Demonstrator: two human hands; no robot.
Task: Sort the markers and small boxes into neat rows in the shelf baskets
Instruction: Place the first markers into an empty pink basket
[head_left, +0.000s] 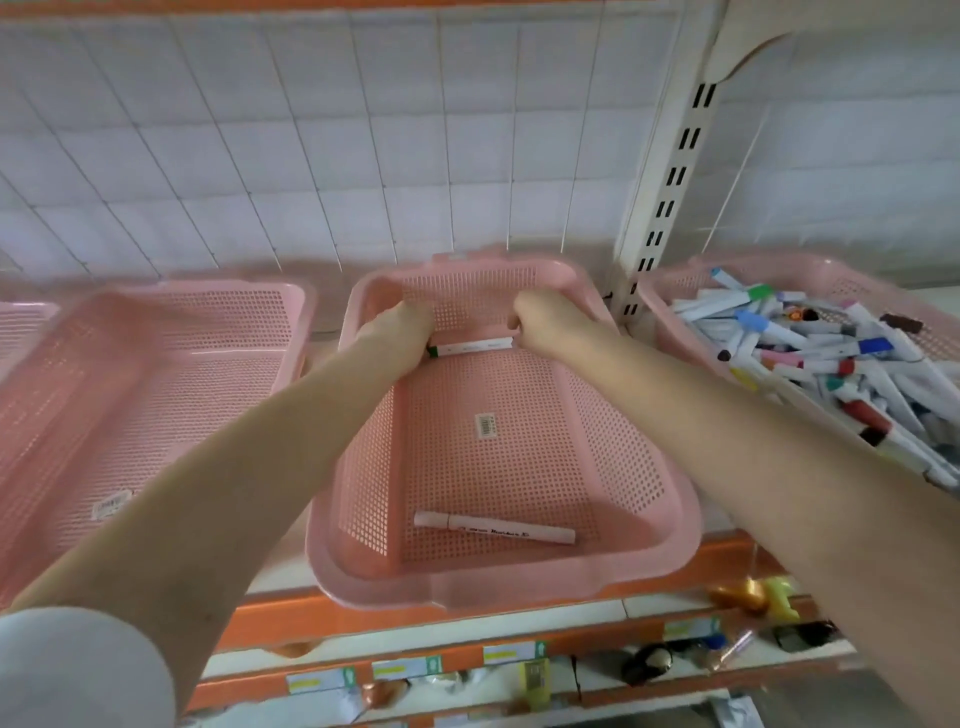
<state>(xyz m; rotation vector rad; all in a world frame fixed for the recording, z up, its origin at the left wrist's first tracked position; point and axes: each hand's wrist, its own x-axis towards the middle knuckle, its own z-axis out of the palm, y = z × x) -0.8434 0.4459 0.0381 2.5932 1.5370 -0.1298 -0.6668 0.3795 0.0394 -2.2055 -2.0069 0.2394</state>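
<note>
A pink perforated basket (644, 551) stands in the middle of the shelf. At its far end a white marker with a green cap (470, 346) lies crosswise. My left hand (402, 332) grips its green end and my right hand (543, 317) grips its other end. A second white marker (493, 527) lies alone near the basket's front wall. To the right, another pink basket (670, 283) holds a loose heap of several markers (841, 358) with caps of many colours.
A pink basket (156, 364) with nothing in it sits on the left, and the edge of another (21, 322) shows beyond it. A slotted shelf upright (670, 182) rises between the middle and right baskets. Lower shelves (467, 670) carry price tags and small goods.
</note>
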